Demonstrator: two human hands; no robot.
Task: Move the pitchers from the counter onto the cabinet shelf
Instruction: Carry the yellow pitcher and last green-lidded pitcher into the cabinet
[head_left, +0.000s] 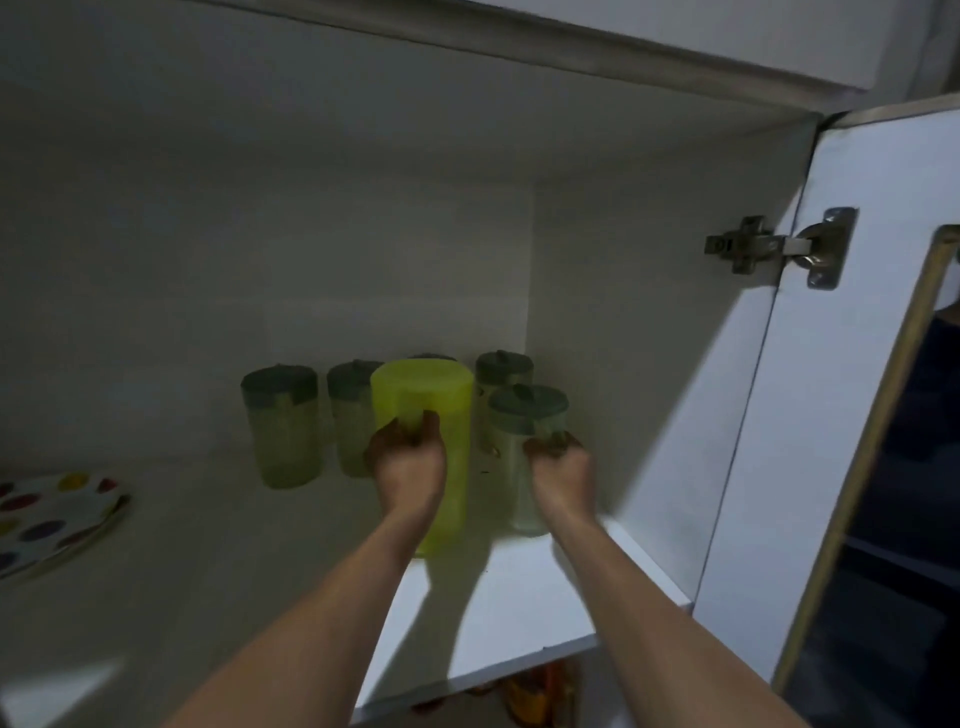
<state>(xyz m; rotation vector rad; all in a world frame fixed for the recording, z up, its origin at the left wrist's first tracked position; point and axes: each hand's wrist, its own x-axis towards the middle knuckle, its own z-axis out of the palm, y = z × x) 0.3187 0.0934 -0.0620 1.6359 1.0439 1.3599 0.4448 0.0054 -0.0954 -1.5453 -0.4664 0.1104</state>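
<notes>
From the head camera, both arms reach up into the open cabinet. The left hand (408, 457) is wrapped around the handle side of a yellow-green pitcher (426, 447), fingers closed on it; its base sits on the shelf (519, 597) or just touches it (the blur makes it hard to say which). The right hand (558, 462) is closed around a clear pitcher with a grey lid (527, 441), just to the right of the yellow one and also down at shelf level.

Behind them, at least three more grey-lidded clear pitchers (280, 426) stand upright in a row toward the back wall, with a further lid showing behind the yellow one. So most of the job looks done: several are stowed and two are being set down now. What remains is to let go of this pair and fetch any left on the counter, which is out of view.

A spotted plate (52, 519) lies at the far left of the shelf, well apart from the pitchers. The cabinet door (810, 415) hangs open on the right.
</notes>
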